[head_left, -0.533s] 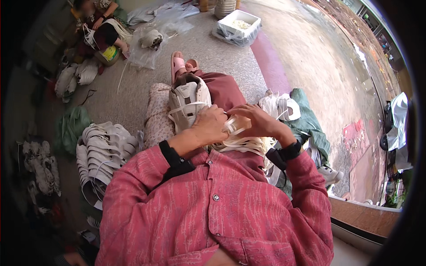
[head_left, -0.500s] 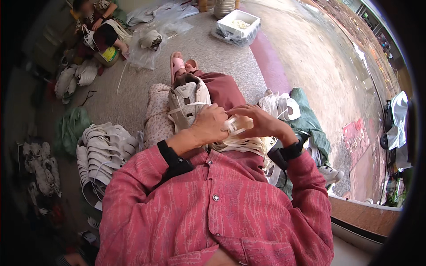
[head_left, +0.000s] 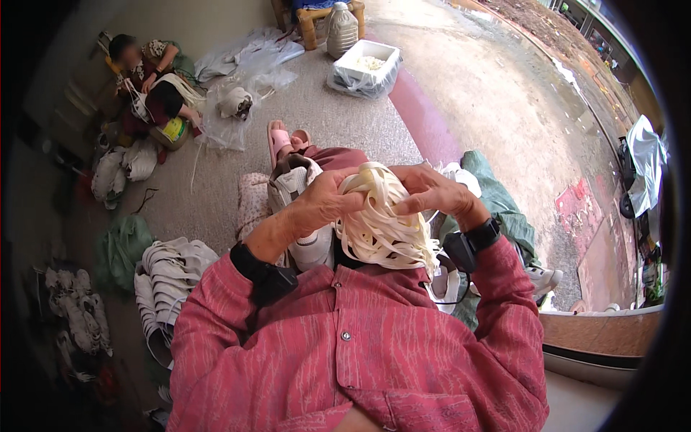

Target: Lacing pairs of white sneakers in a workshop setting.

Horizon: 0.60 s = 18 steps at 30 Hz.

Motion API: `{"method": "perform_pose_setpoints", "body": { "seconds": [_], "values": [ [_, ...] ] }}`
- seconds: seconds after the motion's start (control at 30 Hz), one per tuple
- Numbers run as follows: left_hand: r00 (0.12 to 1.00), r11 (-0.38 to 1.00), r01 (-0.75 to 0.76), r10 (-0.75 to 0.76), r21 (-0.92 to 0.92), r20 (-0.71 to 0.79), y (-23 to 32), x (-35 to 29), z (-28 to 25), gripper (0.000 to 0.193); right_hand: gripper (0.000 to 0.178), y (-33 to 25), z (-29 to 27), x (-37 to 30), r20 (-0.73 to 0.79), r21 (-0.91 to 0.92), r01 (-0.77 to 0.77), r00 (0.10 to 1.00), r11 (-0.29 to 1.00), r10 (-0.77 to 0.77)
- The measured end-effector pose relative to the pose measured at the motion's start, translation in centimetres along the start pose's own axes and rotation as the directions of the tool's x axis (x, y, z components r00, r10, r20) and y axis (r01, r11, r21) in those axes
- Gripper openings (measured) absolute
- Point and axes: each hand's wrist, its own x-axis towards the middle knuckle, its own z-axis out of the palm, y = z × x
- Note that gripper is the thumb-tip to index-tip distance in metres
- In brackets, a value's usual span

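Observation:
A loose bundle of cream flat shoelaces (head_left: 381,223) hangs over my lap, gripped at its top from both sides. My left hand (head_left: 327,200) is closed on its left side, the thumb pressed into the strands. On the opposite side, my right hand (head_left: 437,194) pinches the bundle between thumb and fingers. Beside my left wrist, a white and beige sneaker (head_left: 286,183) lies on my lap, partly covered by that hand and forearm. Its rounded white end shows below the wrist.
Nested white shoe uppers (head_left: 169,270) stand at my left, near a green bag (head_left: 124,248). On the right are a green sack (head_left: 497,194) and more white shoe pieces (head_left: 461,176). Ahead sit a white tub (head_left: 368,54) and a jug (head_left: 342,32). A co-worker (head_left: 158,79) sits far left.
The shoelace bundle has come up from my lap and is now between both hands, which have moved apart. The head view has shifted, and the sneaker is more covered.

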Motion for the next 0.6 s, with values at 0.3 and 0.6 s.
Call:
{"method": "perform_pose_setpoints", "body": {
  "seconds": [0.3,0.6],
  "values": [
    [0.999,0.969,0.018,-0.007,-0.247,0.045,-0.8,1.2,-0.1,0.043,0.038,0.1,0.6,-0.2,-0.304,-0.206,-0.095,0.952,0.974,0.029],
    [0.982,0.988,-0.153,0.151,-0.016,-0.113,-0.4,2.5,3.6,0.041,0.022,-1.4,2.0,-0.9,-0.541,-0.140,-0.098,0.841,0.985,0.007]
  ]
}}
